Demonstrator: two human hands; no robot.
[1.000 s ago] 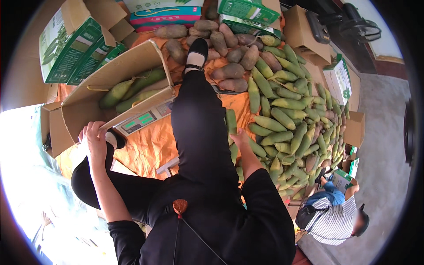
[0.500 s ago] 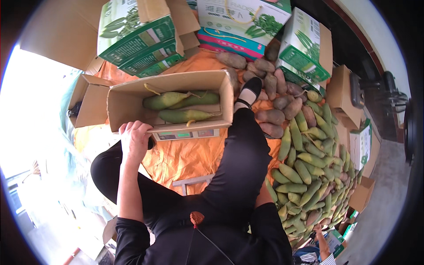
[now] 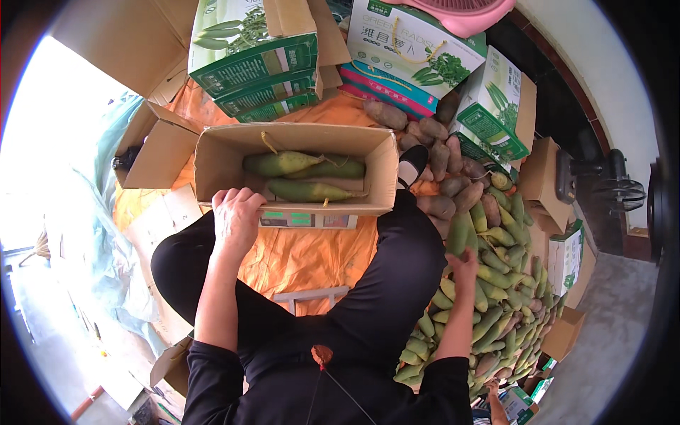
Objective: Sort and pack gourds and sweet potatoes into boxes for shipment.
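An open cardboard box [image 3: 382, 166] stands in front of me with several green radishes [image 3: 304, 190] lying inside. My left hand [image 3: 236, 216] is closed over its near rim at the left, fingers bent over the edge. On my right, my right hand [image 3: 464, 268] grips a green radish [image 3: 459, 235] at the near side of a large radish pile [image 3: 496, 312]. Below the box's front shows a pale panel with small windows [image 3: 308, 219], apparently a scale; most of it is hidden by the box.
Reddish-brown tubers [image 3: 453, 185] lie beyond the pile, near my foot. Green-white printed cartons [image 3: 255, 64] stand at the back, near a pink basket [image 3: 467, 14]. An orange sheet [image 3: 304, 258] covers the floor. A fan [image 3: 618, 188] is at right; another person's arm [image 3: 496, 407] shows lower right.
My right hand, hidden before beside my leg, has come up and now holds a green radish. The left hand stays on the box rim. The whole view has shifted slightly.
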